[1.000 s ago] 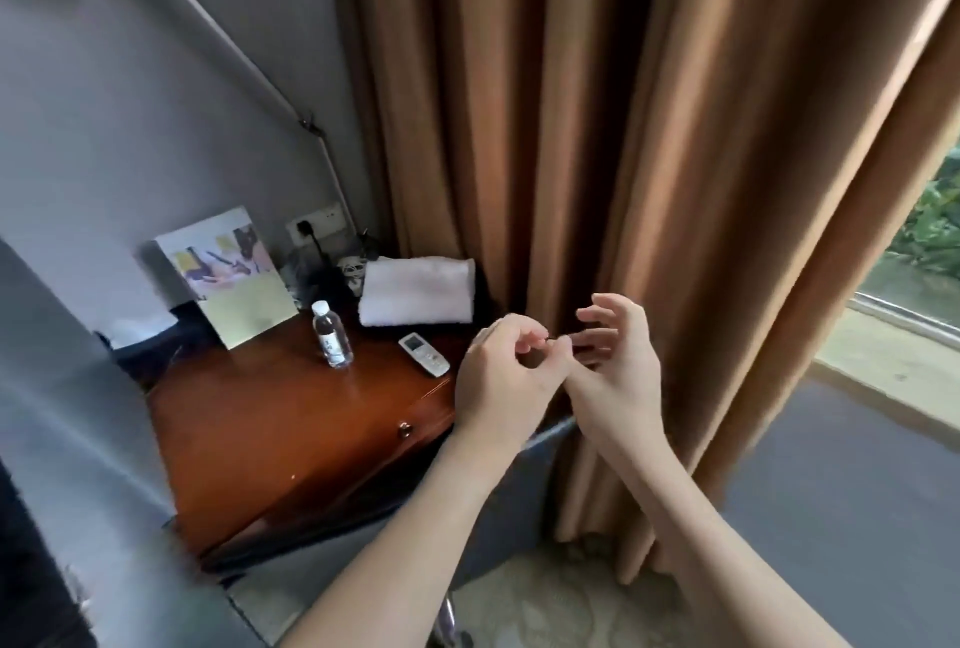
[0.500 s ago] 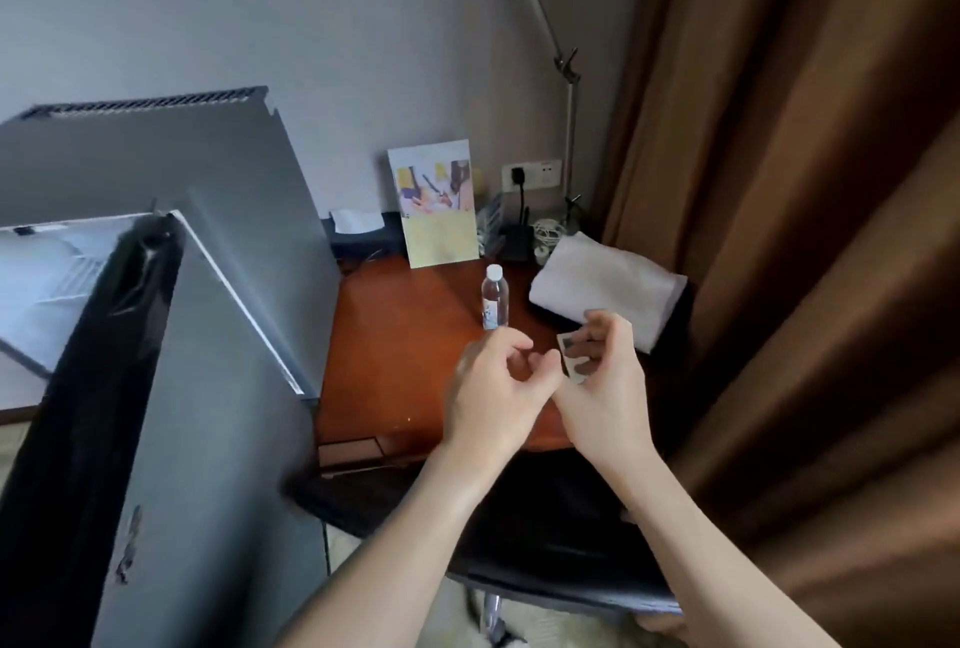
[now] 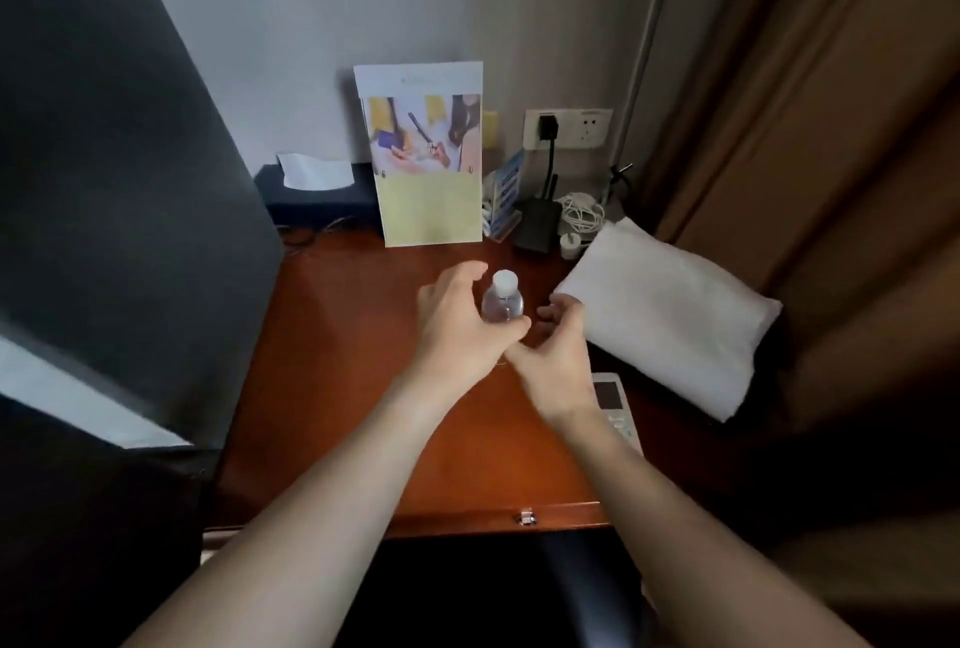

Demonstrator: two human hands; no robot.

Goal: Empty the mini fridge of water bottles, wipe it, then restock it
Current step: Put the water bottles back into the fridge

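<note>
A small clear water bottle [image 3: 502,301] with a white cap stands upright on the wooden desk [image 3: 337,387]. My left hand [image 3: 457,325] is cupped around its left side, thumb across the lower front and fingers spread apart from the cap. My right hand [image 3: 558,351] hovers just right of the bottle with fingers loosely curled and nothing in it. The grey mini fridge [image 3: 130,153] fills the left edge; its inside is hidden, apart from a pale strip low on the left.
A folded white towel [image 3: 670,314] lies on the desk's right, with a white remote [image 3: 615,408] in front of it. At the back stand a tissue box [image 3: 317,190], a brochure [image 3: 431,153] and a wall socket [image 3: 566,127] with cables. Brown curtain [image 3: 831,127] hangs right; a black chair [image 3: 493,590] sits below.
The view has swung from the curtain down onto the desk. My hands, joined in front of me before, have parted and reached forward on either side of the bottle.
</note>
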